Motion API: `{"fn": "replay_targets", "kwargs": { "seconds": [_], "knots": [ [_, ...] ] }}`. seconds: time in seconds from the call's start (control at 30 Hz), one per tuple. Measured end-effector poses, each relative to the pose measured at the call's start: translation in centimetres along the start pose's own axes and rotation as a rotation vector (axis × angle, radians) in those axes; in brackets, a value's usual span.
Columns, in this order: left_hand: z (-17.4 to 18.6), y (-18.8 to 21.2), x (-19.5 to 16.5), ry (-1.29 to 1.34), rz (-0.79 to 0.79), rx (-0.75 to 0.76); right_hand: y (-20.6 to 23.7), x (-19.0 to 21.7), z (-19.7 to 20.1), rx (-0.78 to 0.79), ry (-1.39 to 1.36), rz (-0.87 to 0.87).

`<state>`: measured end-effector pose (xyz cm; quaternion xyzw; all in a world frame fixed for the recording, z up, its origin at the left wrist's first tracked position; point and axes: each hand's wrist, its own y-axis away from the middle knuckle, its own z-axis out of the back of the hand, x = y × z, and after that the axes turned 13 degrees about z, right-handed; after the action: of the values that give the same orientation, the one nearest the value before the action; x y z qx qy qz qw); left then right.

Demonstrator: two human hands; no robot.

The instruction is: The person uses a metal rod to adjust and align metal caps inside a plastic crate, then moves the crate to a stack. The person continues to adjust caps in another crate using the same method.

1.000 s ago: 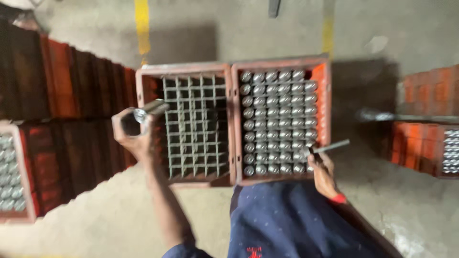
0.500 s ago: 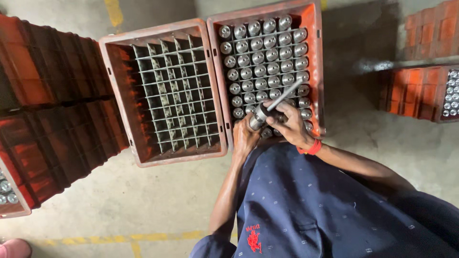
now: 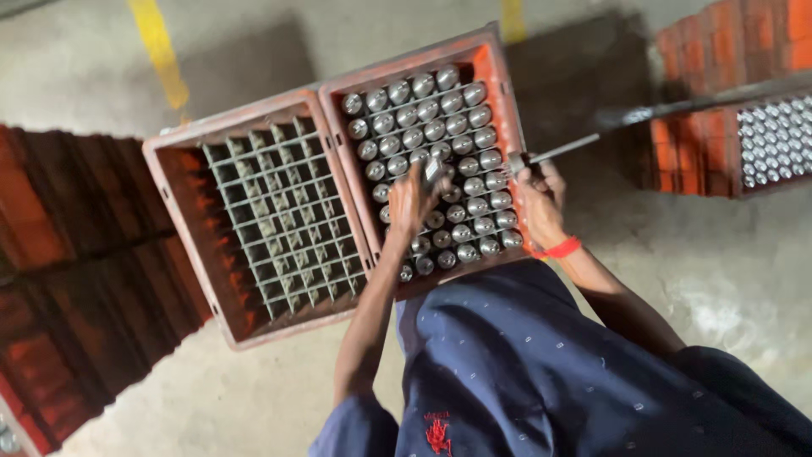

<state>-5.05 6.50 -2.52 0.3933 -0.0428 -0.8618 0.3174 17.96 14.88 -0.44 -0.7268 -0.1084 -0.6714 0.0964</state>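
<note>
1. The left hand (image 3: 412, 196) is over the full crate (image 3: 495, 76). Its fingers are curled around a small metal can (image 3: 433, 172), so this grip is closed on the can.
2. The can sits at the fingertips, just above the rows of other cans near the middle of the full crate.
3. The right hand (image 3: 539, 203) is at the right edge of the same crate. Its fingers are wrapped around a thin metal rod (image 3: 565, 149), so this grip is closed on the rod.
4. The rod sticks out from the hand, up and to the right, past the crate wall.
5. A red band (image 3: 560, 249) goes around the right wrist.
6. The full crate is red-orange and is packed with shiny round can tops in neat rows.
7. Right beside it, touching on the left, is an empty crate (image 3: 182, 144). It has a grey grid of little square holes inside.
8. Both crates stand on the grey floor (image 3: 279, 51). A yellow line (image 3: 158, 51) is painted on the floor behind them.
9. More red crates are stacked at the left (image 3: 51, 220). Another crate with cans (image 3: 774, 140) is at the right, well apart from the hands.
10. The person wears dark blue clothes (image 3: 524, 372).
</note>
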Motion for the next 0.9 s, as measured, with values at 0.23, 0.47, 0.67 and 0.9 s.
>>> {"fn": "replay_targets", "kwargs": {
  "seconds": [0.23,0.47,0.67,0.9],
  "knots": [
    [-0.2,-9.0,-8.2,0.036,-0.422,-0.288,2.8,-0.6,3.1,-0.131,-0.322,0.004],
    [-1.7,1.4,-2.3,0.454,-0.289,-0.428,8.8,-1.5,5.3,-0.219,-0.603,-0.413],
    [-0.2,11.2,0.7,0.483,-0.088,-0.46,13.0,-2.3,6.1,-0.194,-0.502,-0.399],
    [-0.5,-1.5,-8.0,0.503,-0.187,-0.209,15.6,-1.3,4.3,-0.16,-0.237,-0.518]
  ]
}}
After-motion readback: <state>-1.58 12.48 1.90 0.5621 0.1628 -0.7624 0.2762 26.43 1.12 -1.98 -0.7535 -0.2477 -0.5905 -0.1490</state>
